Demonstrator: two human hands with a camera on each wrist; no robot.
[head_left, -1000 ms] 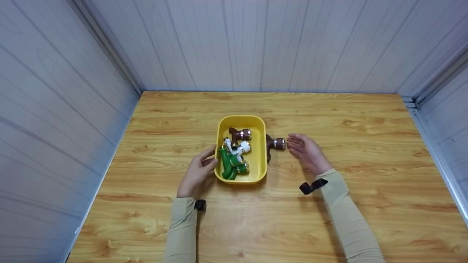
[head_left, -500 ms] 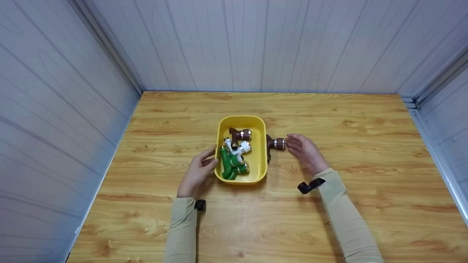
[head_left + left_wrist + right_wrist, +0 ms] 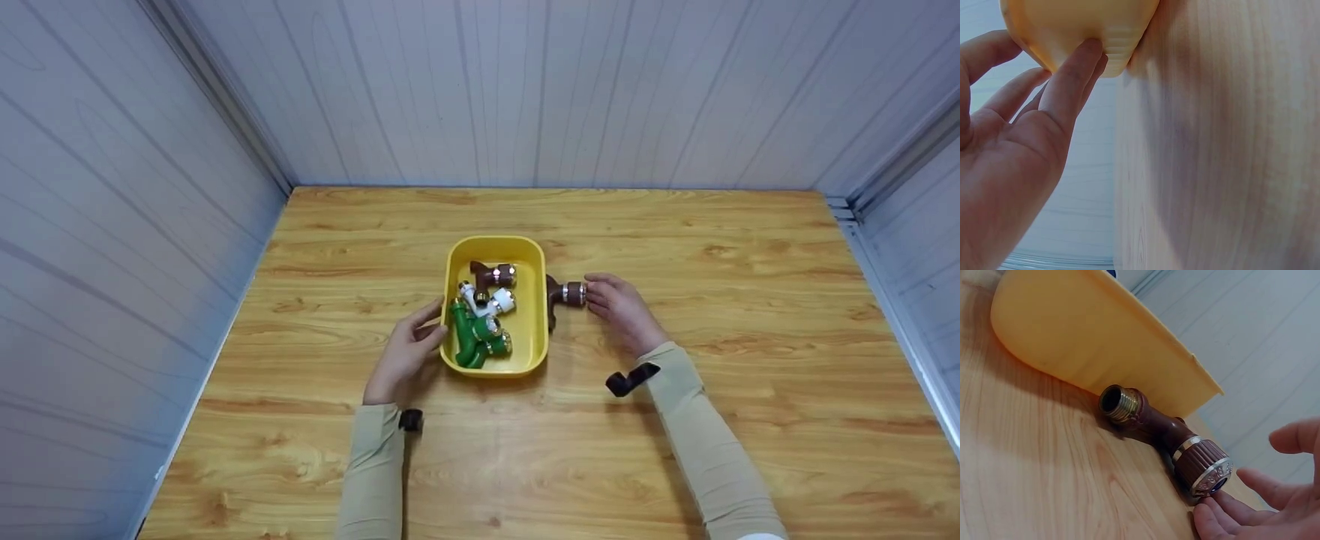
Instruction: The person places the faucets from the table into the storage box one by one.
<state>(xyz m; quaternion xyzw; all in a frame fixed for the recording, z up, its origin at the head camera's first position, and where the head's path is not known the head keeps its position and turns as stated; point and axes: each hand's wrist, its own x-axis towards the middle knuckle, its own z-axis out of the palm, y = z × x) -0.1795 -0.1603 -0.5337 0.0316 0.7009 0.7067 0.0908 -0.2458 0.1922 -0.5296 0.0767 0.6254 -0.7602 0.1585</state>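
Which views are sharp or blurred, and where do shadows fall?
Head view: sharp, evenly lit. Left wrist view: left hand and yellow tray blurred, a broad shadow on the table. Right wrist view: brown elbow fitting sharp, its shadow beside the tray.

A bare work booth set up for sorting plumbing parts.

Pale ribbed wall panels (image 3: pixel 525 90) close in at nine, twelve and three o'clock around a wood-grain table (image 3: pixel 750 247); at its centre a yellow tray (image 3: pixel 534 330) holds brown, white and green pipe fittings (image 3: pixel 480 319).
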